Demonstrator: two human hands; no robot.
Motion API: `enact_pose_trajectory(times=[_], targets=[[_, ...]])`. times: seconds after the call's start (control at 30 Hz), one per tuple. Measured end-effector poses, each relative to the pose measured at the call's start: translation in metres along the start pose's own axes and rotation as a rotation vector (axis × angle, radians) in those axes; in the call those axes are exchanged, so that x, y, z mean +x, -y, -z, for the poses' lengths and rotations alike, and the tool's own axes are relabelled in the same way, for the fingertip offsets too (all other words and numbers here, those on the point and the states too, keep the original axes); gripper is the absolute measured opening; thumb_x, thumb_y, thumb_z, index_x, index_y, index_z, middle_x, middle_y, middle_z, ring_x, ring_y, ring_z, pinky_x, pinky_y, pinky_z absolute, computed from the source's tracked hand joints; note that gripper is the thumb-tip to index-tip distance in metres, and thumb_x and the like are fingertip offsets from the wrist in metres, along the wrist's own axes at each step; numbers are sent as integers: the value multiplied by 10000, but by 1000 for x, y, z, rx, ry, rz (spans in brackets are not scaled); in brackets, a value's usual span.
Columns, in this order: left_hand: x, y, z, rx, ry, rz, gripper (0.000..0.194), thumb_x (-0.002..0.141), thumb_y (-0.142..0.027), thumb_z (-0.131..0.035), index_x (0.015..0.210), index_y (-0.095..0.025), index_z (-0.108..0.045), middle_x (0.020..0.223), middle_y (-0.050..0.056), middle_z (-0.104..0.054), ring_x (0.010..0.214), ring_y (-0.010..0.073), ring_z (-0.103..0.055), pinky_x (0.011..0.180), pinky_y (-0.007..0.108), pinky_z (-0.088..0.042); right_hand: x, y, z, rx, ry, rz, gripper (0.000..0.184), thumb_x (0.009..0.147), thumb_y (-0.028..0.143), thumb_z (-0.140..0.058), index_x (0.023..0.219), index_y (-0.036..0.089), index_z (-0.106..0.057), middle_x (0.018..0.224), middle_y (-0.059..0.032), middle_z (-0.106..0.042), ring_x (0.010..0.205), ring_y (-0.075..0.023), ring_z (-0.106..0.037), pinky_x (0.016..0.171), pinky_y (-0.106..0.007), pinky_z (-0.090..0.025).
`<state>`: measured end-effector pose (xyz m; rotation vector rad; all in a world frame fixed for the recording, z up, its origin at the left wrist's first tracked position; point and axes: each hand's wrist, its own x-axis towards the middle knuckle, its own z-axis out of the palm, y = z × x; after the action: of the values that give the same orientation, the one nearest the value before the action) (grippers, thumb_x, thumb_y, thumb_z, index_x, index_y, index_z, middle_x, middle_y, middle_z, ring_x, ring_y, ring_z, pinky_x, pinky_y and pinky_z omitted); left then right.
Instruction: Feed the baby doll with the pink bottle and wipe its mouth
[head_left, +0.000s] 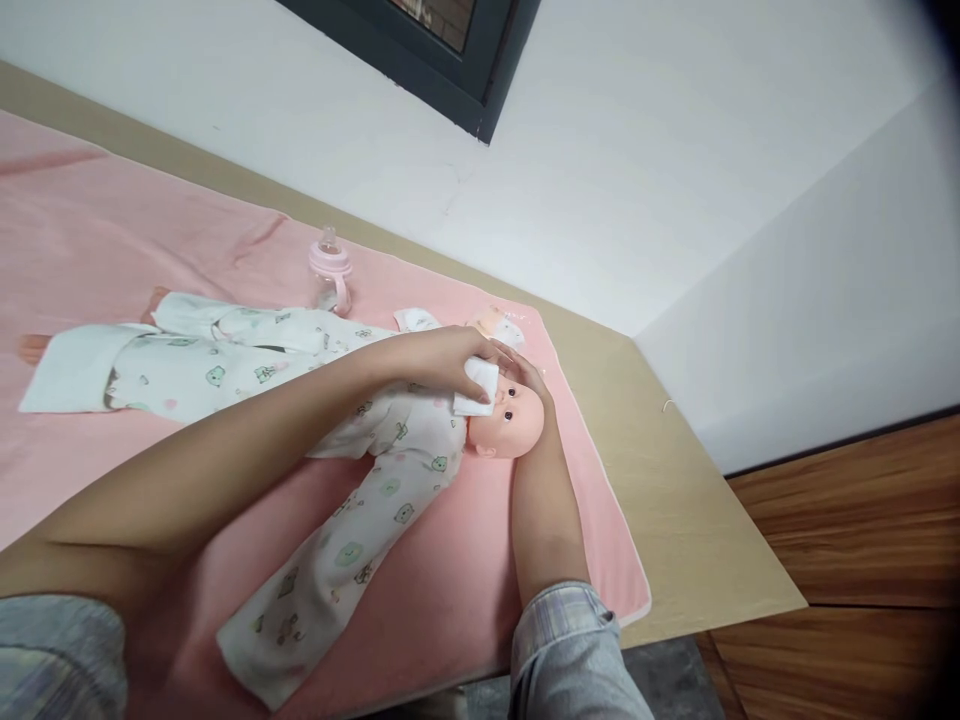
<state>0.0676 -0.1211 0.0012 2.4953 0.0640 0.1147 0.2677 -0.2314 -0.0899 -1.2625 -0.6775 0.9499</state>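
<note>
A baby doll (pixel 512 428) in white printed clothes lies on its back on a pink blanket (pixel 442 590), head to the right and bare feet to the left. My left hand (pixel 454 358) reaches across its chest and pinches a folded white cloth (pixel 477 390) against the lower part of the doll's face. The cloth hides the mouth and chin. Around the far side of the doll's head curls my right hand (pixel 528 372), steadying it. Its fingertips are partly hidden near my left hand.
Behind the doll stands a pink-topped baby bottle (pixel 331 270) with handles. A small pale printed item (pixel 496 322) lies near the blanket's far edge. The wooden tabletop (pixel 675 500) shows at right, with a white wall (pixel 600 180) behind and a dark window frame (pixel 480 110) above.
</note>
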Motion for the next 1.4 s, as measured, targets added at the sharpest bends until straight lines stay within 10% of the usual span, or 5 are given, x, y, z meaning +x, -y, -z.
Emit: enact_pose_trajectory(times=[0.43, 1.07, 1.4], targets=[[3, 0, -9, 98, -54, -43, 289, 746, -273, -674, 1030, -229, -706, 804, 10, -663, 684, 192, -586, 565, 265, -339, 17, -5, 4, 92, 53, -73, 358, 790, 445, -713, 1086, 248, -677, 1165, -40, -724, 1109, -231, -662, 961, -426, -571], [2, 2, -7, 136, -125, -5, 139, 740, -245, -602, 647, -198, -510, 605, 11, -570, 562, 193, -543, 520, 316, -300, 19, -11, 6, 138, 11, -46, 326, 828, 397, -677, 1120, 253, -664, 1104, -28, -733, 1098, -217, -664, 1042, -421, -528], [4, 1, -12, 186, -212, -29, 108, 750, -196, -572, 822, -200, -653, 641, 7, -569, 578, 183, -508, 526, 305, -278, 14, -8, 0, 68, 17, 9, 276, 832, 430, -650, 1045, 255, -643, 1127, -36, -730, 1161, -242, -651, 1035, -464, -537]])
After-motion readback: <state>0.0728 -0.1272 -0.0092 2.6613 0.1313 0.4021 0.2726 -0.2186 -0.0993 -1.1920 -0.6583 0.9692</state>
